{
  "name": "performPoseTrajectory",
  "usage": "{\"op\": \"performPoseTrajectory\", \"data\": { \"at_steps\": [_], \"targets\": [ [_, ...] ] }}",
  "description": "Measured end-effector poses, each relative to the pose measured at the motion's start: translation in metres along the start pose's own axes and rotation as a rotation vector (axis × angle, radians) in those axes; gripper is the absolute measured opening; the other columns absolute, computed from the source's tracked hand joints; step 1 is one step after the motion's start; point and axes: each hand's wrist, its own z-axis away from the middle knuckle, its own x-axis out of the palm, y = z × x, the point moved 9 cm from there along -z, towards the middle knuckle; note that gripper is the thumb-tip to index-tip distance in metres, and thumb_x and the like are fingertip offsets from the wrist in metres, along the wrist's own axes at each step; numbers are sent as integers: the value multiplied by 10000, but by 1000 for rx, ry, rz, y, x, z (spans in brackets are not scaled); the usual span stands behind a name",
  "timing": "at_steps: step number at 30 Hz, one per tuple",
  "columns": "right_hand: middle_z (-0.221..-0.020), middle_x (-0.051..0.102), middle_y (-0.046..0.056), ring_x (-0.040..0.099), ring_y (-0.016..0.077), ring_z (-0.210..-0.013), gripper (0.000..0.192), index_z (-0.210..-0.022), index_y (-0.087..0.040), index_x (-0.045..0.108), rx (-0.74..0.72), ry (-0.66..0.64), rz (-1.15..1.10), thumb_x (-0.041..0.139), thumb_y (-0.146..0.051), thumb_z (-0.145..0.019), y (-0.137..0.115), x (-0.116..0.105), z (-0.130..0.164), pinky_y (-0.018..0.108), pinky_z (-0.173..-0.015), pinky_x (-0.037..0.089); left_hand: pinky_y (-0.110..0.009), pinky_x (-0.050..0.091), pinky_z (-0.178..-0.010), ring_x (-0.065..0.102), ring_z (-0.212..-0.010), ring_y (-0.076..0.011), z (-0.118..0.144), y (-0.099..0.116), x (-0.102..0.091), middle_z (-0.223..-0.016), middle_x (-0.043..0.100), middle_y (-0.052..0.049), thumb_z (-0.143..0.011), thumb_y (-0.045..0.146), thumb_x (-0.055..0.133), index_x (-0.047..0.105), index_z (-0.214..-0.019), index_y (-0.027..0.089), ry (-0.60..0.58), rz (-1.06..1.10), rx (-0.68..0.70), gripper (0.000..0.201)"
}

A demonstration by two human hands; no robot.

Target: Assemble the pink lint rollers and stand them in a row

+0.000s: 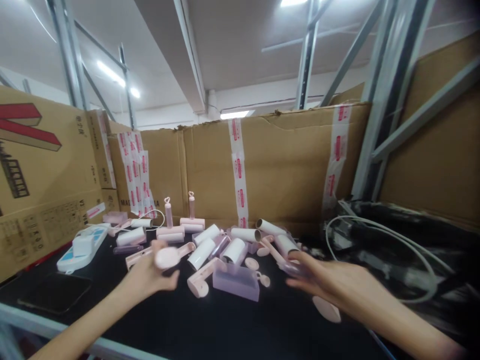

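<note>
Cardboard boxes [285,165] wall a black surface [225,325] strewn with pink lint rollers. Left hand [148,277] grips a light, stiff plastic roller handle [170,256] by its rounded end, likely easiest pinched there. Right hand [330,285] is open, fingers spread near the white rolls [234,250].

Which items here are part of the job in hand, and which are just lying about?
In hand:
- left hand holding a pink plastic roller handle
- right hand reaching toward the white paper rolls
- clear lilac plastic cover

Lying about:
- white power strip
- black phone
- white cable
- brown cardboard boxes
</note>
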Motion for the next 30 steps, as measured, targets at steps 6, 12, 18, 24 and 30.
{"op": "performPoseTrajectory", "data": {
  "at_steps": [6, 12, 18, 24, 30],
  "targets": [
    [-862, 672, 115, 637, 215, -676, 270, -1077, -158, 580, -254, -63, 300, 423, -265, -885, -20, 63, -74, 268, -540, 400, -375, 472, -780, 596, -949, -279, -100, 82, 132, -991, 594, -124, -798, 380, 526, 424, -1027, 157, -281, -98, 247, 335],
    [-920, 651, 115, 624, 179, -650, 285, -1081, -161, 565, -153, 97, 322, 358, -154, -885, -19, 41, -70, 245, -506, 383, -483, 313, -989, 456, -1136, -320, -129, 28, 104, -1126, 507, -182, -809, 433, 502, 413, -1059, 116, 65, -160, 76, 413],
    [-882, 663, 74, 621, 190, -642, 463, -1264, -246, 476, -525, 53, 173, 476, -470, -859, -103, 53, -32, 300, -596, 437, -519, 229, -1001, 358, -1212, -400, -98, -86, 40, -1235, 448, -268, -793, 313, 496, 420, -1150, 28, 268, -381, -296, 463],
    [-1032, 632, 100, 591, 129, -569, 352, -1254, -241, 496, -614, 4, 122, 376, -246, -923, -125, 90, -41, 246, -507, 394, -514, 202, -1012, 440, -1174, -366, -93, -127, 61, -1157, 566, -210, -703, 372, 640, 398, -1234, 70, 129, -159, -452, 657],
    [-1074, 620, 104, 613, 144, -673, 372, -1281, -265, 487, -625, 24, 105, 390, -329, -928, -114, 100, -69, 245, -547, 403, -333, 433, -787, 604, -869, -241, -99, -112, 53, -862, 648, -103, -778, 383, 531, 583, -871, 130, 144, -49, -400, 274]
  ]
}}
